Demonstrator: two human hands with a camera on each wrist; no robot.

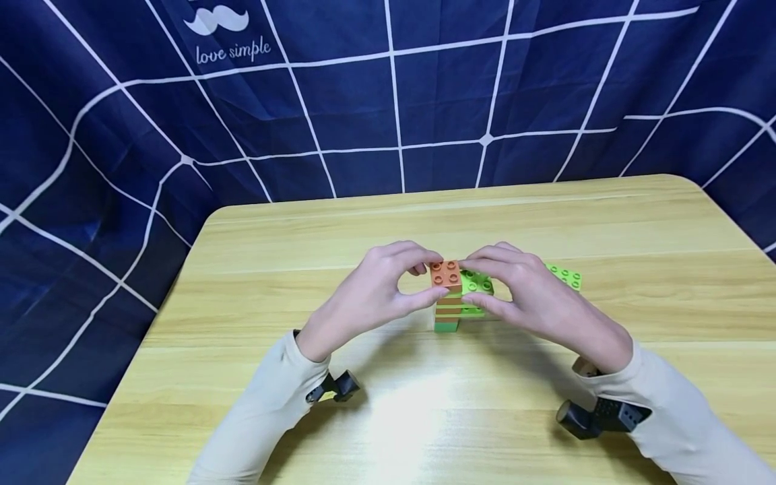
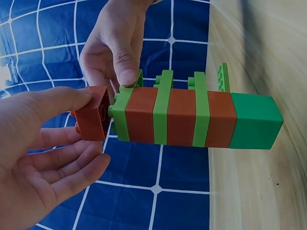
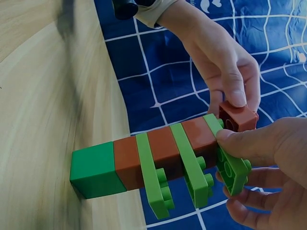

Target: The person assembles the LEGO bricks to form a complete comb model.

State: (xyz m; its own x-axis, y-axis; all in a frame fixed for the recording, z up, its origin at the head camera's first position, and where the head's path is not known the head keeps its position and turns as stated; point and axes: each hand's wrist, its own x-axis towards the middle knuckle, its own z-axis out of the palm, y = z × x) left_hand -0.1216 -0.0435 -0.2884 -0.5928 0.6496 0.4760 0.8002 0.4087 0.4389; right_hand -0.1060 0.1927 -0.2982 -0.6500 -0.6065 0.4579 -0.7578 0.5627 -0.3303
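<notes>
A tower (image 2: 180,117) of building bricks stands upright on the table, a dark green brick (image 3: 93,170) at its base. Above that, reddish-brown bricks alternate with light green plates that jut out to the right. My left hand (image 1: 388,279) pinches a loose reddish-brown brick (image 2: 93,115) between thumb and fingers. That brick is slightly tilted, just over the topmost green plate (image 3: 230,167), with a small gap showing in the left wrist view. My right hand (image 1: 527,289) grips the jutting part of this topmost plate, thumb on its near side.
Behind my right hand, a flat light green studded piece (image 1: 566,276) is partly hidden. The wooden table (image 1: 273,249) carries everything, and a dark blue cloth with white lines (image 1: 339,101) hangs beyond its far edge.
</notes>
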